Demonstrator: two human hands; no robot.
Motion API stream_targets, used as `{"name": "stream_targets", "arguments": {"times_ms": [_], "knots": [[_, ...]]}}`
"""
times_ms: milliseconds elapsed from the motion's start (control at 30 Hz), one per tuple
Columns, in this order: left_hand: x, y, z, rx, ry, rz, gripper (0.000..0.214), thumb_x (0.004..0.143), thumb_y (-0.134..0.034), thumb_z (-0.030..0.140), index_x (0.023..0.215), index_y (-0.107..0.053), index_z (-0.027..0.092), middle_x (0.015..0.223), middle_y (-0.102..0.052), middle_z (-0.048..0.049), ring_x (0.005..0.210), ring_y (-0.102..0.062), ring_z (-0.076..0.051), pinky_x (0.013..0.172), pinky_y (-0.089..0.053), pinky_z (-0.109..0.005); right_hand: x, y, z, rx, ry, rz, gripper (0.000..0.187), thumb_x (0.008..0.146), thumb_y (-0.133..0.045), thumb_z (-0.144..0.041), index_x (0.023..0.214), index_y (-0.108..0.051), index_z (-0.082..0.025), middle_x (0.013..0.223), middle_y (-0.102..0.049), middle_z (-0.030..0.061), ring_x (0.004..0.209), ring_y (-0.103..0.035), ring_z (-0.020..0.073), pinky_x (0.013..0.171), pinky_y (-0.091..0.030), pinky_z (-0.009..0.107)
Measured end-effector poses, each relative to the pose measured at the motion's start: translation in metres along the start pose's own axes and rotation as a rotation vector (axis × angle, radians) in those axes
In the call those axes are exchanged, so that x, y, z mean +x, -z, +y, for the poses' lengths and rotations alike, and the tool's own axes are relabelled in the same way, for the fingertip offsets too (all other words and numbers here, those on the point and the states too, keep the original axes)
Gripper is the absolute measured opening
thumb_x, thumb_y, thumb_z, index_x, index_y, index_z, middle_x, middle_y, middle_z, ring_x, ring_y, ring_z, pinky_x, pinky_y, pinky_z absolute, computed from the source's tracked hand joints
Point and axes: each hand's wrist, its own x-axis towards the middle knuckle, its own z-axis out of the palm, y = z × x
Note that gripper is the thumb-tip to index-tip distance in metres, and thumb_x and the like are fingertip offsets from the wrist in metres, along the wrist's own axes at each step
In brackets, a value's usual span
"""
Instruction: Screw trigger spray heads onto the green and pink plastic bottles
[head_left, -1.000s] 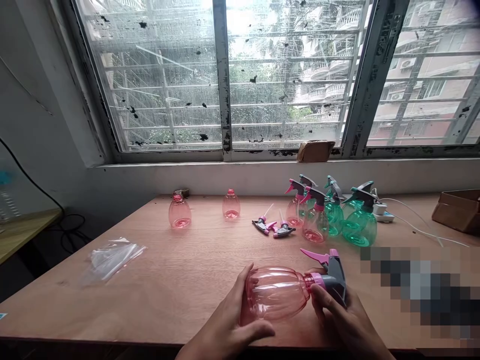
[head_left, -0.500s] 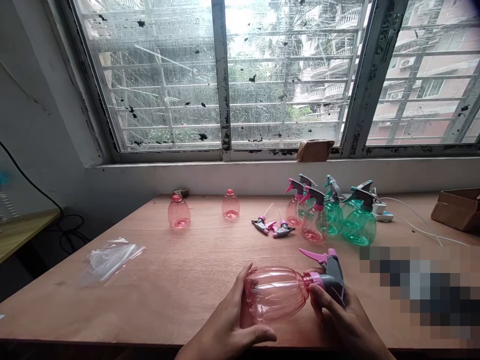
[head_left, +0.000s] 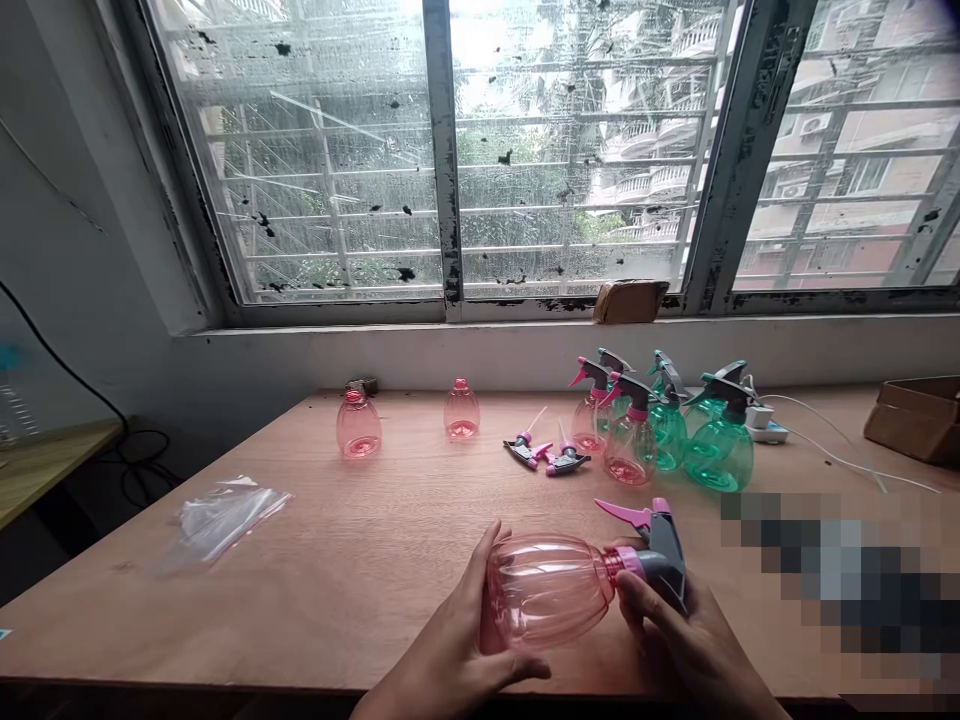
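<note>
1. The table point(head_left: 337, 560) bears everything. The held bottle point(head_left: 551, 585) lies sideways at its near edge, base to the left and neck to the right. I cannot tell whether it rests on the wood.
2. A box point(head_left: 915, 415) sits far right of the held bottle, toward the wall. Its contents are hidden.
3. A bag point(head_left: 217, 520), clear and flat, lies well left of the held bottle.
4. The held bottle is clear pink and looks empty.
5. The left hand point(head_left: 450, 650) grips its base, half closed, with the thumb over the top and the fingers underneath.
6. The right hand point(head_left: 690, 650) closes on the sprayer point(head_left: 664, 555) fitted at the neck, fingertips at the pink collar. The trigger points away.
7. Green bottles point(head_left: 720, 450), two of them, stand beyond the held bottle to the right. Both carry sprayer tops and look empty.
8. Capped pink bottles point(head_left: 630, 445), two of them, stand straight beyond its neck and also look empty.
9. Open bottles point(head_left: 358, 425), two pink ones without tops, stand beyond it to the left, apart from each other. They look empty.
10. Loose sprayers point(head_left: 566, 460), two side by side, lie beyond the held bottle, nearer than the capped ones.
</note>
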Motion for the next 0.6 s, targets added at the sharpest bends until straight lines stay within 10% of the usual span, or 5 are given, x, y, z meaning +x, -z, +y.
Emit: {"name": "stream_targets", "arguments": {"times_ms": [100,300,600], "knots": [[-0.001,0.003,0.002,-0.024,0.013,-0.021,0.127,0.068,-0.095,0.035,0.163,-0.011,0.031,0.17,-0.022,-0.012,0.155,-0.023,-0.036,0.128,-0.018,-0.052,0.0,0.0,-0.002,-0.025,0.022,0.0,0.038,0.089,-0.07,-0.057,0.08,-0.064,-0.021,0.054,-0.053,-0.0044,0.05,-0.046,0.0146,0.049,-0.037,0.027],[-0.003,0.008,0.014,-0.069,0.042,-0.042,0.069,0.102,-0.051,0.053,0.161,-0.022,0.029,0.17,-0.024,-0.008,0.156,-0.023,-0.028,0.129,-0.014,-0.05,-0.001,0.0,-0.001,0.006,-0.008,-0.001,0.039,0.088,-0.071,-0.058,0.081,-0.062,-0.021,0.055,-0.053,-0.0045,0.05,-0.045,0.0139,0.048,-0.034,0.026],[0.0,0.001,0.005,0.042,-0.003,-0.009,0.111,0.077,-0.088,0.034,0.16,-0.015,0.03,0.169,-0.025,-0.0105,0.154,-0.027,-0.033,0.128,-0.019,-0.047,0.0,-0.002,-0.003,0.009,0.018,0.001,0.044,0.088,-0.07,-0.059,0.069,-0.057,-0.021,0.054,-0.051,-0.0043,0.049,-0.044,0.0131,0.048,-0.035,0.026]]}}
